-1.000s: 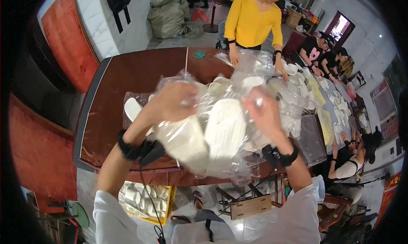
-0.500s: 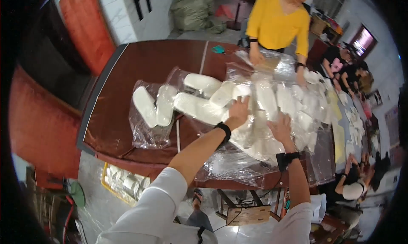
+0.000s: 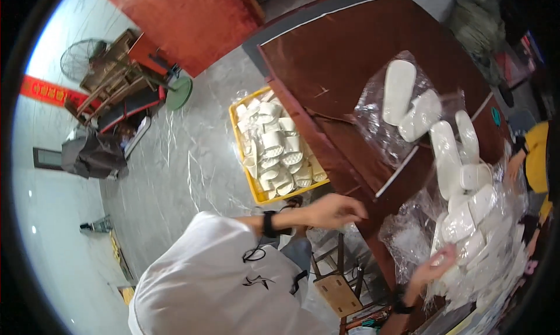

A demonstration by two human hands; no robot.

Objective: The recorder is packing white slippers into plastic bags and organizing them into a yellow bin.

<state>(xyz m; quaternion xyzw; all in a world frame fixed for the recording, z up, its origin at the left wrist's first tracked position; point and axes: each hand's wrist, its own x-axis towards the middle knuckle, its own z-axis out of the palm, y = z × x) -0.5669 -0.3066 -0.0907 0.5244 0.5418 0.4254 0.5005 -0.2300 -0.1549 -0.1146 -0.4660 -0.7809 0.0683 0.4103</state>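
My left hand [image 3: 333, 211] hangs in the air beside the table's near edge, fingers loosely bent and nothing in them. At the front of a heap of white slippers [image 3: 481, 203] in clear plastic, my right hand [image 3: 430, 267] has its fingers apart, slightly blurred. Whether it touches the wrapping I cannot tell. One bagged pair of slippers [image 3: 399, 92] lies apart, farther up on the brown table [image 3: 341, 55]. Below the table's edge, a yellow crate [image 3: 252, 182] on the floor holds many loose white slippers [image 3: 273, 142].
A wooden stool [image 3: 338, 294] stands under the table edge near my legs. On the left are a standing fan [image 3: 84, 60], stacked wooden furniture [image 3: 119, 72] and a green round base [image 3: 179, 94]. Across the table, a person in yellow [image 3: 535, 154] reaches toward the heap.
My view has swung left toward the floor crate. My left hand has come off the slippers and away from the table; my right hand has drawn back to the heap's near edge.
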